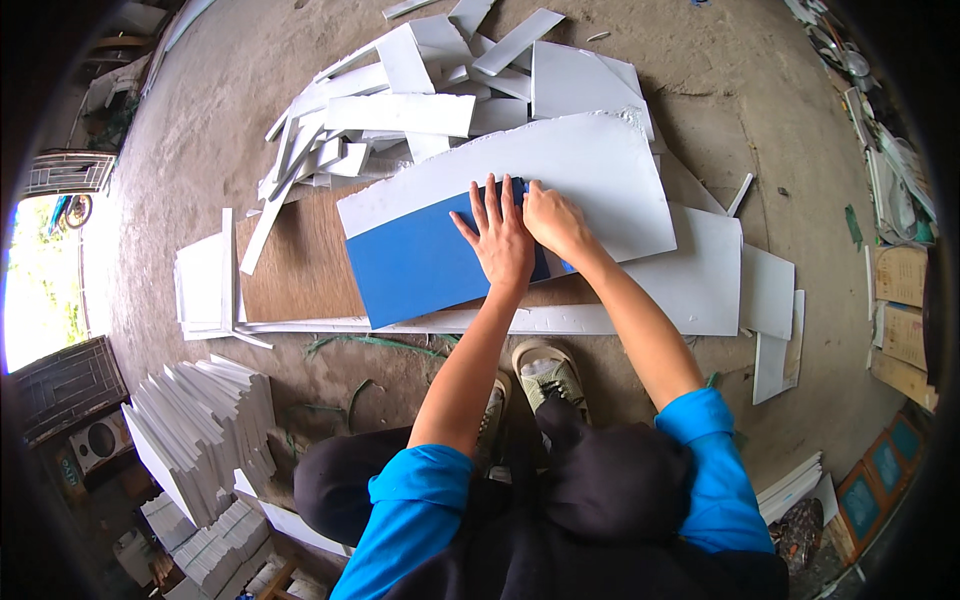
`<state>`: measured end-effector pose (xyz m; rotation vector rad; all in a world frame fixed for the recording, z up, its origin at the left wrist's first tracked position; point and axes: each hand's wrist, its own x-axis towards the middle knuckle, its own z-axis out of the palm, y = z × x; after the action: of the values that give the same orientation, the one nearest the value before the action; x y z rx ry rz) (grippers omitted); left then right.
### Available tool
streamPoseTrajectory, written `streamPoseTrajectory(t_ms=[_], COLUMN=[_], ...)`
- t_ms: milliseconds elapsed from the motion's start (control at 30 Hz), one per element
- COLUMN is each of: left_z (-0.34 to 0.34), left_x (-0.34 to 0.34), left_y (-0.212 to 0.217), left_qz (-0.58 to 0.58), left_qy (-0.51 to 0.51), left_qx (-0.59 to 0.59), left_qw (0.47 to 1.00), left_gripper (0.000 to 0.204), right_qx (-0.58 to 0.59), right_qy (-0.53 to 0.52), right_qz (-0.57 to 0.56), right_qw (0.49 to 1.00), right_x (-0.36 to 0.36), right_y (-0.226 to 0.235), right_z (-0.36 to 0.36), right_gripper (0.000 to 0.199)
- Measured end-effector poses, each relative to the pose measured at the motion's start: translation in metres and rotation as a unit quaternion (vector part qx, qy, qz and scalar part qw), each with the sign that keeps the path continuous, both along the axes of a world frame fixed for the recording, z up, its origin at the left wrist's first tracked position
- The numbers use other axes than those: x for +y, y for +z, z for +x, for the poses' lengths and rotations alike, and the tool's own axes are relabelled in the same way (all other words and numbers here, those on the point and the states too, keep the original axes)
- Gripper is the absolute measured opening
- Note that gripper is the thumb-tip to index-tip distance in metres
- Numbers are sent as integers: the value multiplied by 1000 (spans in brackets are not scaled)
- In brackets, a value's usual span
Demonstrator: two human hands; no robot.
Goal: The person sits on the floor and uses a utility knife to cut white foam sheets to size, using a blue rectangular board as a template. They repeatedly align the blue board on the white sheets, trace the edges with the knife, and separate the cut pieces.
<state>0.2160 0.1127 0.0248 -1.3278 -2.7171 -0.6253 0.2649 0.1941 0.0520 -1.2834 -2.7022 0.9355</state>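
Note:
A blue rectangular board [405, 262] lies on a large white foam sheet [610, 165] with a ragged far edge. My left hand [496, 240] presses flat on the blue board near its right end, fingers spread. Just to its right, my right hand [556, 222] is closed in a fist at the board's right edge. Small blue bits show at that fist, but what it grips is mostly hidden. Under the white sheet is a brown wooden board [290, 250], resting on more white sheets [690, 280].
Beyond the sheet is a heap of white offcuts [400, 112] on the concrete floor. A stack of white panels [200, 430] stands at the lower left, with bundled white pieces [222, 545] nearer. Cardboard boxes [900, 305] line the right side. Green strapping [370, 341] lies near my shoes [550, 375].

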Motion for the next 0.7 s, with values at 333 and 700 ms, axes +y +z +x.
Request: streamPoseTrajectory(t_ms=[333,700], left_z=[0,3], left_x=[1,-4], left_y=[-3,-5], left_qz=[4,23], left_qy=[-1,7], left_qx=[10,25], left_qw=[1000,999], left_gripper=[51,46], right_qx=[-120,-90], right_qy=[-21,4], right_qz=[-226,-159], right_qw=[967,983], right_x=[12,-84], right_y=[21,7], right_z=[-17,89], right_gripper=[32,25])
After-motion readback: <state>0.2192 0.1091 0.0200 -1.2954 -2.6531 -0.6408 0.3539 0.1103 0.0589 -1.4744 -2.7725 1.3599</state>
